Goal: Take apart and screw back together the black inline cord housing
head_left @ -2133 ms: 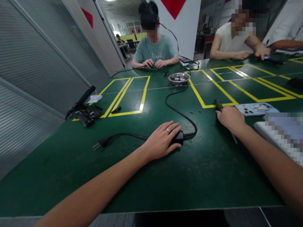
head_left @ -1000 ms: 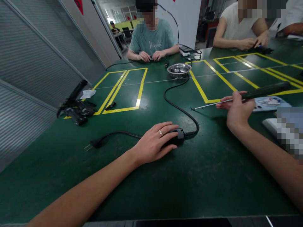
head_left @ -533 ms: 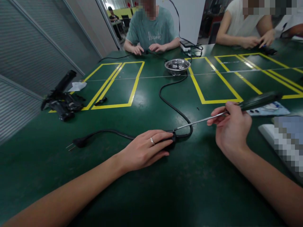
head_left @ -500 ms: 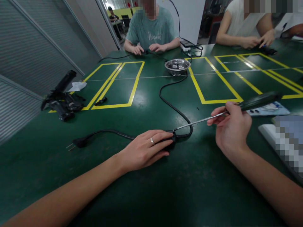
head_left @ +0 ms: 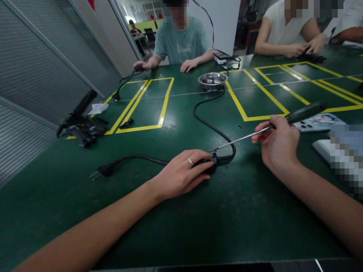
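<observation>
My left hand (head_left: 184, 172), with a ring on one finger, lies over a small black box (head_left: 214, 158) in line with a black power cord (head_left: 211, 128), pinning it to the table. Most of the box is hidden under the fingers. A long screwdriver (head_left: 244, 138) with a dark green handle is gripped in my right hand (head_left: 279, 145). Its thin shaft slants down to the left, and the tip meets the upper edge of the box near a tiny dark piece, perhaps a screw. To the left of my hand, the cord ends in a two-pin plug (head_left: 106, 169).
A metal bowl (head_left: 212, 80) with small parts stands ahead. Black tools (head_left: 85, 124) lie at the left, near white paper (head_left: 98, 108). A small screw (head_left: 239, 126), a phone-like blue item (head_left: 320, 122) and a white device (head_left: 323, 149) are on the right. Two people sit opposite.
The person opposite has raised a black object to the left in one hand, dragging its cord and plug along. My view shifts slightly; both my hands keep their places on the box and screwdriver.
</observation>
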The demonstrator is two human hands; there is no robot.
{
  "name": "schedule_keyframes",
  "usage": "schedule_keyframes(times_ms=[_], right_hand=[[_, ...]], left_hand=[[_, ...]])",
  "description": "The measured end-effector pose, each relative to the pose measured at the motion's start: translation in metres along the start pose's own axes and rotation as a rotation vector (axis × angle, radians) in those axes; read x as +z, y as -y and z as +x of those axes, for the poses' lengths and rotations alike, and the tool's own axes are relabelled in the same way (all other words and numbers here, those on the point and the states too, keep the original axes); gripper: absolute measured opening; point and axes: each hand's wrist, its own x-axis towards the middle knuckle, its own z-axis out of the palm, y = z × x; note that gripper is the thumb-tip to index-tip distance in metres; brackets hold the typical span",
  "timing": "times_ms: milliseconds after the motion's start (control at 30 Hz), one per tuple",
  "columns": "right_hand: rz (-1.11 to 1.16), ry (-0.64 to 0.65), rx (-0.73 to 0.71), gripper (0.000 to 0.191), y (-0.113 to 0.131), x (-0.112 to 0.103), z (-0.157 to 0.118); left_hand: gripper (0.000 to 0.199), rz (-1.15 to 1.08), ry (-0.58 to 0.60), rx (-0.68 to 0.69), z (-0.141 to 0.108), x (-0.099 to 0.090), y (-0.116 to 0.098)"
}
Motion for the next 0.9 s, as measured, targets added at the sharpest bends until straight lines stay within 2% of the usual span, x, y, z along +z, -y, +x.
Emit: schedule_keyframes(times_ms=[400, 667, 900], right_hand=[[0.028, 0.043, 0.132, 0.010, -0.005, -0.002, -0.004], [0.041, 0.065, 0.209, 0.009, -0.009, -0.004, -0.001], [0.027, 0.077, 0.200, 0.011, -0.011, -0.004, -0.001]], left_hand=[[0.036, -0.051, 0.045, -0.155, 0.005, 0.008, 0.001], [0.042, -0.077, 0.047, -0.193, 0.002, 0.009, 0.003], [0.038, -0.097, 0.053, -0.196, 0.004, 0.009, 0.003]])
